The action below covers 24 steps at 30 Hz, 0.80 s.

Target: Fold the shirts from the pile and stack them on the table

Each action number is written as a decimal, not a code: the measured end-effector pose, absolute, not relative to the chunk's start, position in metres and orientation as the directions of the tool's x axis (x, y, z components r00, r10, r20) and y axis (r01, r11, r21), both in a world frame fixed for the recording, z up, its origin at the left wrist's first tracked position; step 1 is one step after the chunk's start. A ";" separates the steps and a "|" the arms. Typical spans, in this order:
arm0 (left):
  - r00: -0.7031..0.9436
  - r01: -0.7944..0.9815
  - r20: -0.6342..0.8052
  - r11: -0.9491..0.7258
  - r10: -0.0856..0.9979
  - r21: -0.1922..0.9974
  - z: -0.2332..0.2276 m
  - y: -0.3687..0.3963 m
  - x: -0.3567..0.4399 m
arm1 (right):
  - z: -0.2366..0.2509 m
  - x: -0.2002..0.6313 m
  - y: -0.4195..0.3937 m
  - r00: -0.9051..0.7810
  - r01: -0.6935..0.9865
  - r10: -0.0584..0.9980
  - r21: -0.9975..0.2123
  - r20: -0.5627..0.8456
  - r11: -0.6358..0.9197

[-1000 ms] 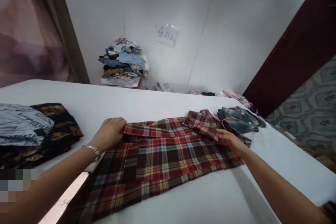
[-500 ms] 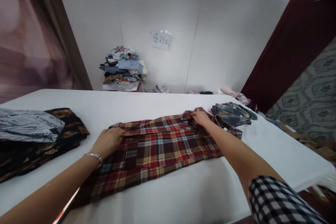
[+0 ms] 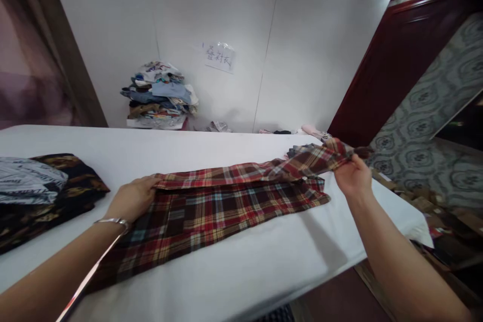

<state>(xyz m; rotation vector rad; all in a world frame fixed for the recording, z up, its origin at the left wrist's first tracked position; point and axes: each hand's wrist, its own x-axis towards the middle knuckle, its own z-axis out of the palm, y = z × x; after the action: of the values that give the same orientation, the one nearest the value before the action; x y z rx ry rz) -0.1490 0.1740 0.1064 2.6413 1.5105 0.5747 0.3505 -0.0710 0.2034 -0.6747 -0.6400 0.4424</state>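
Note:
A red, brown and yellow plaid shirt [image 3: 215, 211] lies lengthwise across the white table [image 3: 241, 256], its far side folded over in a long strip. At its left end my left hand [image 3: 134, 196], with a silver bracelet at the wrist, is closed on the folded edge. My right hand [image 3: 353, 176] grips the far right part of the cloth, which looks like a sleeve, and holds it raised and pulled out past the shirt's right end. Behind that raised part, a grey folded garment [image 3: 298, 150] is mostly hidden.
On the left lie a black and brown patterned garment [image 3: 85, 181] and a white printed one [image 3: 30, 181]. A tall clothes pile [image 3: 160, 95] stands beyond the table's back edge, below a handwritten sign [image 3: 219, 57]. Boxes [image 3: 422, 204] sit at the right.
My right hand has moved right, drawing the sleeve-like part out and up off the bunched shirt. My left hand keeps its hold on the left end. The view has turned rightward.

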 end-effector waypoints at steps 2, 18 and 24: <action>0.501 0.807 0.288 -0.560 0.816 0.184 0.101 0.168 -0.154 | 0.178 0.338 -0.095 0.759 -0.208 0.554 -0.679 0.342 0.704; 0.676 0.701 0.280 -0.712 0.682 0.044 0.102 0.100 -0.159 | 0.146 0.354 -0.121 0.871 -0.309 0.467 -0.570 0.152 0.761; 0.768 0.633 0.100 -0.774 0.632 0.024 0.096 0.097 -0.164 | 0.167 0.362 -0.081 0.845 -0.267 0.475 -0.575 0.247 0.774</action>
<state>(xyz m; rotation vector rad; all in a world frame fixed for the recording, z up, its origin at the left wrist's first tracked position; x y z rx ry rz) -0.1640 0.0967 0.0963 2.9647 1.0607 0.1609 0.3616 -0.0812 0.1666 -0.5538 -0.3960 0.4129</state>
